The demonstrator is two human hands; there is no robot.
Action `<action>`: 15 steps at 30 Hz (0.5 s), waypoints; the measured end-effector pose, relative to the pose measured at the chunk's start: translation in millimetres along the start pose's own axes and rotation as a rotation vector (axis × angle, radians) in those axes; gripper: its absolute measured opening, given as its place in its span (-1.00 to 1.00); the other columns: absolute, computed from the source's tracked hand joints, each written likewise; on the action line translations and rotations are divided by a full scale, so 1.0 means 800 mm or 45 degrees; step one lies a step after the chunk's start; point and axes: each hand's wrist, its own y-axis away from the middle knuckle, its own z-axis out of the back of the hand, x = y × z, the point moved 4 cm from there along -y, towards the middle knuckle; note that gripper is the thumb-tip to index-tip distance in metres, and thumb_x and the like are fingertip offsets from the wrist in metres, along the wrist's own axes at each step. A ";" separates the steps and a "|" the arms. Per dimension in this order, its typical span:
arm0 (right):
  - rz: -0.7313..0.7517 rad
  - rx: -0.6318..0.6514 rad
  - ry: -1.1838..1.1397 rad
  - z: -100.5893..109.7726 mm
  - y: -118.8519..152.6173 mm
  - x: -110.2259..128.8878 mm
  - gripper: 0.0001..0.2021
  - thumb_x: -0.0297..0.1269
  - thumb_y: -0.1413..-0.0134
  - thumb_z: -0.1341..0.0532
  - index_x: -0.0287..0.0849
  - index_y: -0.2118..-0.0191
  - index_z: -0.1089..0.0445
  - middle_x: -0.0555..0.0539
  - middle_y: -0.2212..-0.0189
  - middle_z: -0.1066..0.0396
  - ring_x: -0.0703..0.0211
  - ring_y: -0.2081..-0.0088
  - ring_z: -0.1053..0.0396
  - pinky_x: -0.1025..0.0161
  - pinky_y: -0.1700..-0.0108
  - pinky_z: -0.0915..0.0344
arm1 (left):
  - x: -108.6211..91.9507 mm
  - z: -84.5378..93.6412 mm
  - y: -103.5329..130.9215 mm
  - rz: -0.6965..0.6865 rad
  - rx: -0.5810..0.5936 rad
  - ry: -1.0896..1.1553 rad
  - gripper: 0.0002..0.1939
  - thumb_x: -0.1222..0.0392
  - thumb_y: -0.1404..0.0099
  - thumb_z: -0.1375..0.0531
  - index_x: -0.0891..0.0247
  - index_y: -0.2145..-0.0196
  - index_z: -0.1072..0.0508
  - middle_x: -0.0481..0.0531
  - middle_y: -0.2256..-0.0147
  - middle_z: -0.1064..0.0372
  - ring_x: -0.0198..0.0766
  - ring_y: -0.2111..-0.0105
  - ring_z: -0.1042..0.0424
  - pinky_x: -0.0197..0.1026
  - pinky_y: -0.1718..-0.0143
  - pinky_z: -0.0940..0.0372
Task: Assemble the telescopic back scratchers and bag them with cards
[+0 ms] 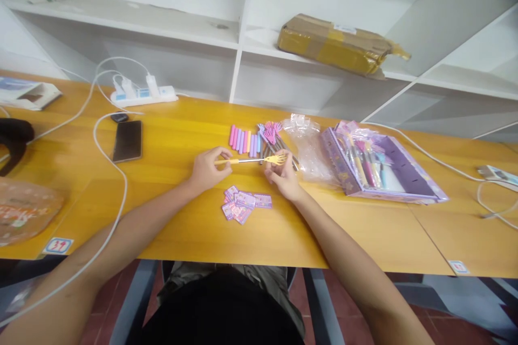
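Observation:
Between my hands a yellow back scratcher (251, 160) with a metal rod lies level above the table. My left hand (210, 169) is closed on its yellow handle. The fingers of my right hand (283, 172) are closed around its claw-shaped end. Just beyond are several coloured handle tubes (244, 141) in a row, pink, purple and orange. Beside them lie several scratcher heads (270, 132) in pink and blue on metal rods, partly hidden by my right hand. Nearer to me, a loose pile of small purple cards (244, 202) rests on the table.
A purple box (408, 172) with bagged scratchers stands on the right, next to clear plastic bags (309, 148). A phone (128, 141), a power strip (143, 96) and a white cable (124, 194) lie left. A taped carton (332, 43) sits on the shelf.

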 end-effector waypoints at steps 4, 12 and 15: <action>-0.012 -0.001 -0.010 -0.003 0.002 0.000 -0.45 -0.12 -0.20 -0.42 0.11 0.01 0.03 0.24 0.49 -0.17 0.30 0.58 -0.07 0.36 0.49 -0.06 | 0.000 -0.002 0.001 0.030 0.008 -0.009 -0.76 0.33 -0.20 -0.29 0.14 0.16 -0.55 -0.06 0.23 -0.63 -0.22 0.33 -0.55 -0.17 0.18 -0.44; 0.001 0.027 -0.006 -0.008 0.001 -0.005 -0.46 -0.16 -0.20 -0.40 0.10 0.02 0.05 0.24 0.48 -0.15 0.31 0.56 -0.06 0.36 0.47 -0.03 | -0.004 -0.001 0.001 0.005 -0.029 -0.033 -0.76 0.34 -0.20 -0.29 0.14 0.17 -0.55 -0.08 0.25 -0.64 -0.23 0.34 -0.55 -0.16 0.17 -0.43; 0.014 0.031 0.000 -0.009 0.000 -0.004 -0.47 -0.17 -0.22 -0.39 0.09 0.03 0.06 0.24 0.49 -0.13 0.30 0.56 -0.06 0.35 0.46 -0.03 | -0.005 -0.003 0.001 0.011 -0.019 -0.035 -0.75 0.35 -0.19 -0.30 0.14 0.16 -0.55 -0.08 0.24 -0.64 -0.23 0.35 -0.54 -0.16 0.18 -0.44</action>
